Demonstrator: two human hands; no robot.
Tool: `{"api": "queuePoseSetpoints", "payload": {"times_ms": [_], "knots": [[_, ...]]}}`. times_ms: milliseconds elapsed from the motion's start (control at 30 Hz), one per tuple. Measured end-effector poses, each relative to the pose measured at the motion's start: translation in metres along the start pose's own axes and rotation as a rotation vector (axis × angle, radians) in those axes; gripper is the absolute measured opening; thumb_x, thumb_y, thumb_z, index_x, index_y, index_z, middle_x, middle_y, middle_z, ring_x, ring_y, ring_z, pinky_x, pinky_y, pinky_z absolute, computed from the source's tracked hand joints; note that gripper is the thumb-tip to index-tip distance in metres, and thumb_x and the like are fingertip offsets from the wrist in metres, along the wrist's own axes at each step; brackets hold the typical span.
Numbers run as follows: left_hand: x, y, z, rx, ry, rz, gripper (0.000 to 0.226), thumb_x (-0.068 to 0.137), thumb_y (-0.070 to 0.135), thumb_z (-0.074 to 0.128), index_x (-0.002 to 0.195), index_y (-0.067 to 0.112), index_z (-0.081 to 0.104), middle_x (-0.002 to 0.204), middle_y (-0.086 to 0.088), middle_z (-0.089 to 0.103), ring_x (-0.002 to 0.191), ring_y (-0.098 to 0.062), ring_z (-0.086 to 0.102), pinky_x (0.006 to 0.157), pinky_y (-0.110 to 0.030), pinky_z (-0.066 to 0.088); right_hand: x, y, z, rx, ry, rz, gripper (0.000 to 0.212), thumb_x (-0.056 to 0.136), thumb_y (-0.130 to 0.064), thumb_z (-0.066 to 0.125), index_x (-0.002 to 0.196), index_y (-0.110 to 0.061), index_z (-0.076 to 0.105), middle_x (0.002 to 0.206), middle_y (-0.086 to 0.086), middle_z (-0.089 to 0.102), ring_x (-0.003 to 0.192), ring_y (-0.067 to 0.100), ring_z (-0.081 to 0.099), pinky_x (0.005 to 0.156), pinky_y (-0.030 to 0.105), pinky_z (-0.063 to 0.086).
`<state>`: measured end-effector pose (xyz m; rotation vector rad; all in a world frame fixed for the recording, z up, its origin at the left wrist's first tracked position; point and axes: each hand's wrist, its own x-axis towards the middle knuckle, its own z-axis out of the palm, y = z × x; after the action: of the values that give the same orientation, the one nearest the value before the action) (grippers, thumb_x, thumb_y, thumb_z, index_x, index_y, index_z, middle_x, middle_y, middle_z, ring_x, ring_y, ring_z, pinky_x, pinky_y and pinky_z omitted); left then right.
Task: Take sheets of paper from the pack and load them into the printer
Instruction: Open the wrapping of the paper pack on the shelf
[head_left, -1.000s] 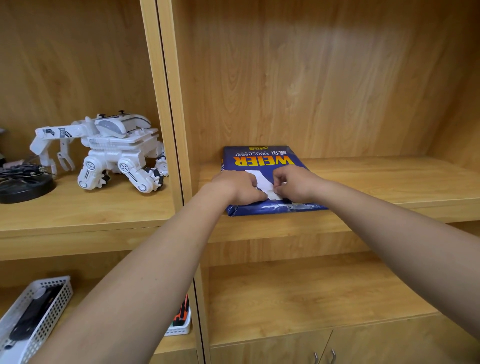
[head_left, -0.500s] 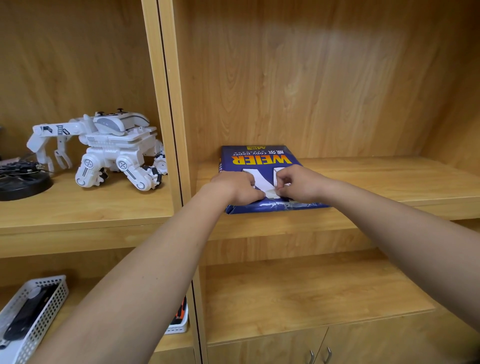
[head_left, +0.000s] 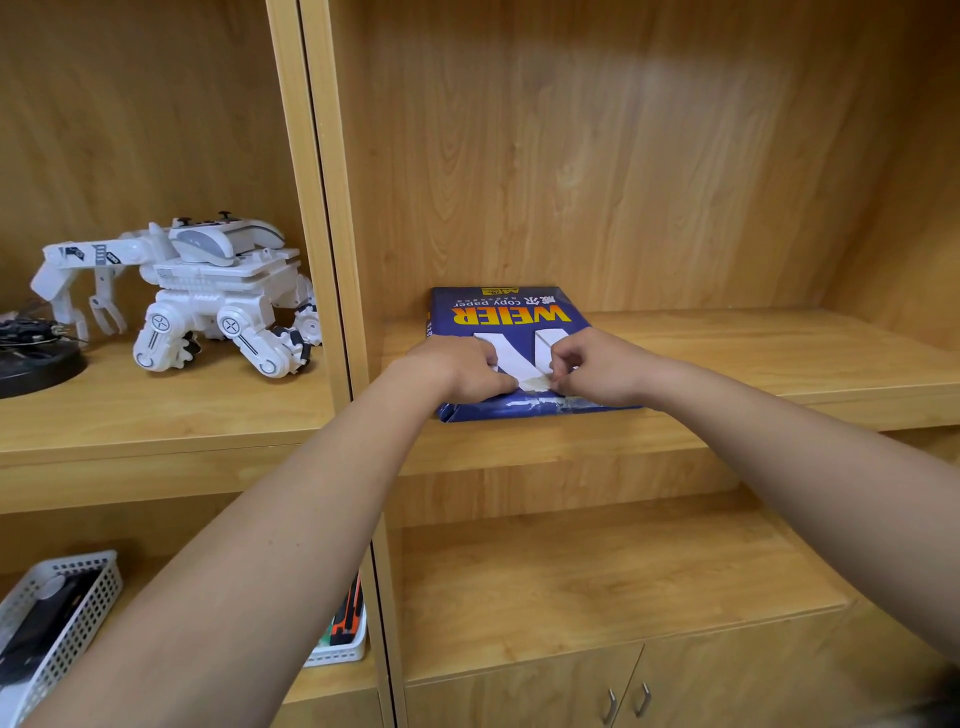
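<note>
A blue pack of copy paper (head_left: 506, 314) with yellow lettering lies flat on the middle wooden shelf (head_left: 753, 358), its near end torn open. White sheets (head_left: 522, 358) show through the split in the wrapper. My left hand (head_left: 457, 366) grips the wrapper's left flap at the near end. My right hand (head_left: 597, 366) pinches the right flap, and the two hands hold the opening apart. No printer is in view.
A white toy robot (head_left: 208, 291) with wheels and claws stands on the left shelf beside a black round object (head_left: 31, 358). Below left sit a white perforated basket (head_left: 57, 618) and a small white tray (head_left: 343, 634). Cabinet doors with handles (head_left: 626, 699) are at the bottom.
Both hands have pulled slightly apart, so the split in the wrapper is wider and more white paper shows. The pack stays in place on the shelf.
</note>
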<state>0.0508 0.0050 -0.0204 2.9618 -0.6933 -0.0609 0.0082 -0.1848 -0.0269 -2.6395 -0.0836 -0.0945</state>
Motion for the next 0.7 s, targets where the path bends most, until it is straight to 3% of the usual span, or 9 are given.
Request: {"api": "queuePoseSetpoints", "payload": {"times_ms": [133, 467, 700], "knots": [[0.0, 0.0, 0.001, -0.01, 0.004, -0.001, 0.056, 0.093, 0.064, 0.044, 0.139, 0.032, 0.054, 0.142, 0.006, 0.055, 0.126, -0.026, 0.051, 0.1, -0.034, 0.045, -0.003, 0.001, -0.001, 0.011, -0.008, 0.009, 0.02, 0.084, -0.011, 0.062, 0.065, -0.013, 0.055, 0.072, 0.002, 0.055, 0.081, 0.024, 0.056, 0.07, 0.033, 0.041], [-0.001, 0.001, 0.001, -0.012, -0.005, -0.001, 0.056, 0.095, 0.062, 0.043, 0.14, 0.03, 0.053, 0.144, 0.004, 0.054, 0.126, -0.026, 0.051, 0.101, -0.034, 0.044, -0.019, 0.005, -0.002, -0.035, 0.017, -0.028, 0.021, 0.082, -0.011, 0.062, 0.065, -0.016, 0.053, 0.068, -0.001, 0.052, 0.068, 0.018, 0.046, 0.059, 0.03, 0.035], [-0.005, 0.004, 0.001, -0.028, -0.014, -0.013, 0.053, 0.096, 0.058, 0.044, 0.137, 0.025, 0.056, 0.142, 0.002, 0.055, 0.126, -0.026, 0.052, 0.1, -0.035, 0.042, -0.031, 0.011, 0.003, -0.044, 0.091, -0.065, 0.016, 0.085, -0.013, 0.062, 0.07, -0.013, 0.056, 0.079, 0.007, 0.064, 0.075, 0.025, 0.055, 0.066, 0.037, 0.045]]}}
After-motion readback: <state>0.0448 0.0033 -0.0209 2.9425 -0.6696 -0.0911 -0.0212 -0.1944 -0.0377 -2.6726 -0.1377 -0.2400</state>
